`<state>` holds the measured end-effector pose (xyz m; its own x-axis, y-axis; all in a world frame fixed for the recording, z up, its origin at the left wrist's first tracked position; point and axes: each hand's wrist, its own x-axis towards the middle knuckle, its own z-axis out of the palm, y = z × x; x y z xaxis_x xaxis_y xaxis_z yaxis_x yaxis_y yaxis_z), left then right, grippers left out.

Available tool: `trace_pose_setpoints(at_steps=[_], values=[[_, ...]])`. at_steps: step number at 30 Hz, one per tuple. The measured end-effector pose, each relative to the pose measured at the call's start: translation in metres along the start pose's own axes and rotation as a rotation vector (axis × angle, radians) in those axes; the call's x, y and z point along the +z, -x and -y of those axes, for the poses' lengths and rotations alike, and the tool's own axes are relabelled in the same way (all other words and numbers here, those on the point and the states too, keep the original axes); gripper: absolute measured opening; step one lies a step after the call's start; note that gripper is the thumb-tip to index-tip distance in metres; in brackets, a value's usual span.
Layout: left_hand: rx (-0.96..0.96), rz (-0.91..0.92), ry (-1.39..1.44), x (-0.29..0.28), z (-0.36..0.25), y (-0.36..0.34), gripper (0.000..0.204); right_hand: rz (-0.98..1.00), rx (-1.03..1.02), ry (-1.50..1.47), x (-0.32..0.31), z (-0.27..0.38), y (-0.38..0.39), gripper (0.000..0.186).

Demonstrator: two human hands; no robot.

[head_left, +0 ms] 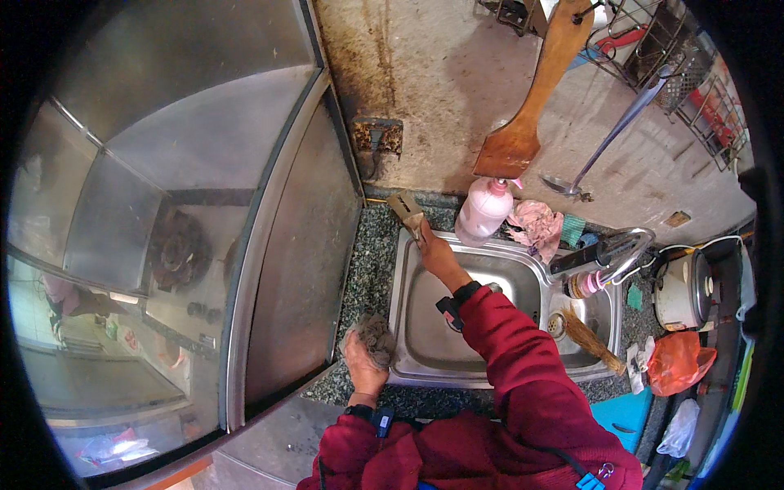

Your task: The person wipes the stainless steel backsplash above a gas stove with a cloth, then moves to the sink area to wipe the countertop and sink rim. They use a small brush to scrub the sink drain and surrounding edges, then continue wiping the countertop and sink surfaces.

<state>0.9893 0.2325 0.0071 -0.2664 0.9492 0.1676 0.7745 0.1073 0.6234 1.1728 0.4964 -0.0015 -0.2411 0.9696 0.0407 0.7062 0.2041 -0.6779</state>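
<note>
My left hand (364,371) is closed on a crumpled dark grey rag (376,341), pressed to the speckled stone counter at the sink's left edge. My right arm reaches across the steel sink (433,359). My right hand (439,256) grips a flat, tan, block-like object (403,209) near the counter's back left corner. Its exact kind does not show. Just right of that hand stands a pink pump bottle (484,211), with a pink cloth (535,227) beside it.
A glass-and-metal enclosure (302,245) walls off the left. A wooden spatula (523,122) and a ladle (604,147) hang on the wall. The faucet (629,253), a straw brush (592,339), a rice cooker (682,290) and an orange bag (679,363) are at the right.
</note>
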Motion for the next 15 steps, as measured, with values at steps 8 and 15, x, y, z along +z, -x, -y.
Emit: trace_pose_setpoints(at_steps=[8, 15], values=[[-0.054, 0.01, 0.067, 0.002, 0.001, 0.0, 0.08, -0.015, -0.13, 0.077, 0.011, -0.016, 0.008, 0.062], [0.002, 0.021, 0.004, 0.002, 0.006, 0.002, 0.081, 0.107, -0.142, 0.2, 0.003, 0.003, 0.004, 0.07]])
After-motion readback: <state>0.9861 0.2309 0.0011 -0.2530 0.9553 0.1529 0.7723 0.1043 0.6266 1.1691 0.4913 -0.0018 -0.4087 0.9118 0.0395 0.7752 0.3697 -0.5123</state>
